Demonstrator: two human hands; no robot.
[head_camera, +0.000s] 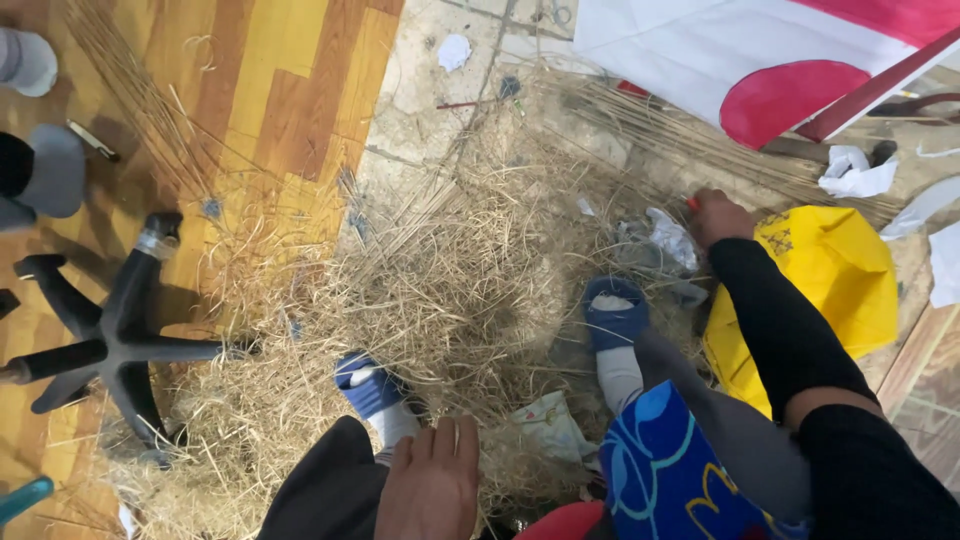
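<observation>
Your right hand (718, 217) is gripping something red beside the straw pile (440, 300); your left hand (432, 490) is resting open. Loose straw could be slipping underfoot.

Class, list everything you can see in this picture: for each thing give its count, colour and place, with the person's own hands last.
Dry straw: one heap, tan, floor centre.
Chair base: one, black, left.
Bag: one, yellow, right.
Board: one, white and pink, top right.
Crumpled paper: several, white, right.
Slippers: two, blue, in the straw.
Left hand: on the knee, bottom centre.
Right hand: closed around something small and red, beside the bag.
</observation>
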